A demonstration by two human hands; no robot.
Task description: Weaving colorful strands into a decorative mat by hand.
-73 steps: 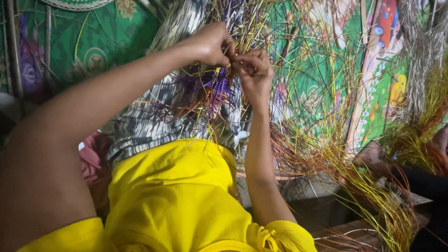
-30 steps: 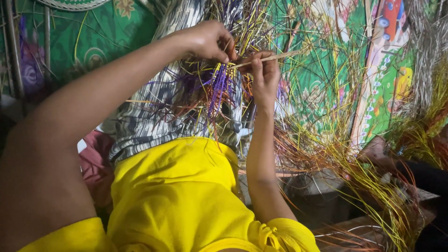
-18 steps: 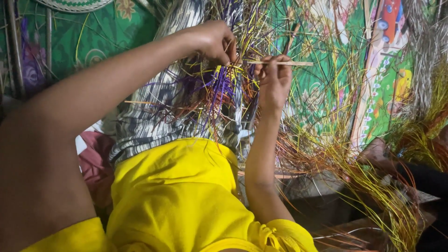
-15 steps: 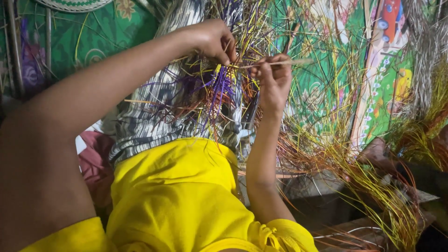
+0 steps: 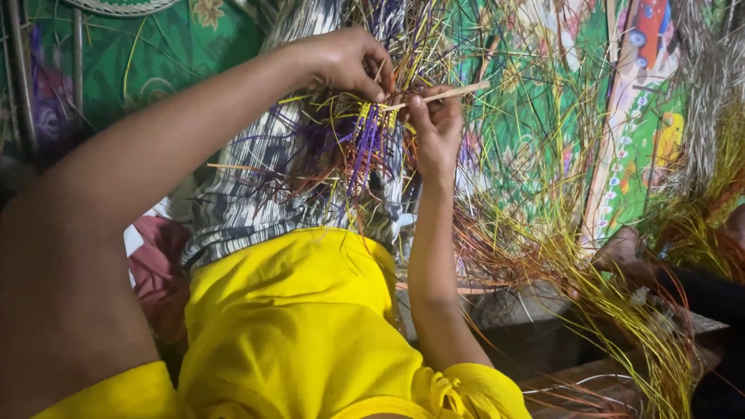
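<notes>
My left hand (image 5: 345, 60) is closed on a cluster of thin coloured strands (image 5: 365, 140), purple, yellow and orange, which hang down over a black-and-white patterned cloth (image 5: 256, 186) on my lap. My right hand (image 5: 436, 124) grips a thin pale wooden stick (image 5: 446, 93) that points right and slightly up, its near end meeting the strands just under my left hand's fingers. Both hands are close together, almost touching. My yellow garment (image 5: 295, 326) fills the lower middle.
Loose yellow, green and orange straw-like strands (image 5: 590, 271) spread over the right side. A green patterned mat (image 5: 543, 116) lies beneath. A pink cloth (image 5: 155, 264) sits at the left. Another person's hand (image 5: 628, 256) rests at the right edge among the strands.
My right hand drew apart from the left and took up the wooden stick, then swung back so its tip meets the strands under my left hand.
</notes>
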